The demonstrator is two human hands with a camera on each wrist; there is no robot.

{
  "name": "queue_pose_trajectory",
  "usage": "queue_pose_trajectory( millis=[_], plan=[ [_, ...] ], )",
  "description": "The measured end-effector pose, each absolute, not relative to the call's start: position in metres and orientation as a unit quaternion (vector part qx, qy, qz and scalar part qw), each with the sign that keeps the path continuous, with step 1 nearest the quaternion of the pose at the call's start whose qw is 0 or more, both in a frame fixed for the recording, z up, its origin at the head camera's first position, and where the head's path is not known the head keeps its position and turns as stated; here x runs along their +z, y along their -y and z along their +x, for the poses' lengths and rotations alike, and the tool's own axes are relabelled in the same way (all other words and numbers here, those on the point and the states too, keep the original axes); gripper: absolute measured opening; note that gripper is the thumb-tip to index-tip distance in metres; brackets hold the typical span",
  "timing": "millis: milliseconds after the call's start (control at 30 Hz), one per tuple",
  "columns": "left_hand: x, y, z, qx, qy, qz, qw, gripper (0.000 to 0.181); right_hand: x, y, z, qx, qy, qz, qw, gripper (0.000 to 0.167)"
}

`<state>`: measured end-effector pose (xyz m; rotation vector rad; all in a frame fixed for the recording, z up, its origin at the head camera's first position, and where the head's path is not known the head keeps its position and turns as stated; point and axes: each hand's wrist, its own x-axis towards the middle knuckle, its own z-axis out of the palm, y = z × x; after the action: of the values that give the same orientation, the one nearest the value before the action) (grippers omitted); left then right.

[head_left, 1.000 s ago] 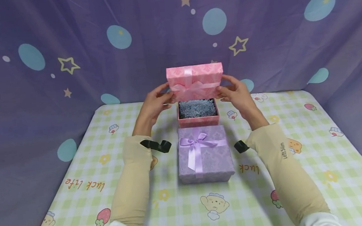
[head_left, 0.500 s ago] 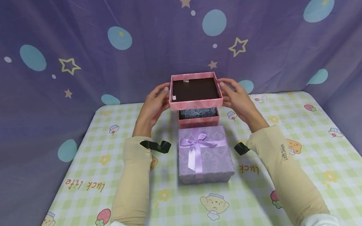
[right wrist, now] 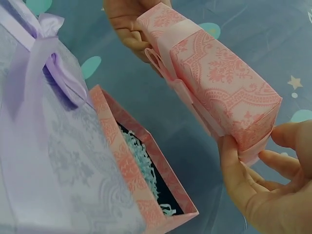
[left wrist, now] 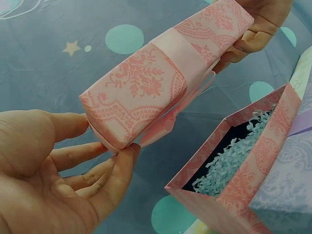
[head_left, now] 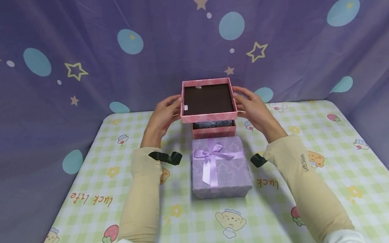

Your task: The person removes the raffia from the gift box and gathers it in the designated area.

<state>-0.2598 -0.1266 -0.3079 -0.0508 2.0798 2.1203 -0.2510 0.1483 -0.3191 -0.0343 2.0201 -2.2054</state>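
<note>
The left hand and right hand are pinching the lid, now showing its inside instead of its top, leaving the box open.

Pink patterned lid with pale pink ribbon and bow, held up by its short ends between left hand and right hand, dark inside facing up toward the person, bow side underneath. Matching pink box sits upright and uncovered below it, dark-lined, filled with pale blue paper shreds, partly hidden by the lid in the head view.
</note>
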Motion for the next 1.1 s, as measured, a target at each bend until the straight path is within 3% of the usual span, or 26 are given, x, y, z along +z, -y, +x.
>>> queue_pose_trajectory(
  millis=[1100],
  plan=[
    [-0.325, 0.199, -0.267, 0.699, -0.707, -0.085, 0.059, 0.044, -0.322, -0.073, -0.272, -0.729, -0.666, -0.04, 0.152, 0.049]
  ],
)
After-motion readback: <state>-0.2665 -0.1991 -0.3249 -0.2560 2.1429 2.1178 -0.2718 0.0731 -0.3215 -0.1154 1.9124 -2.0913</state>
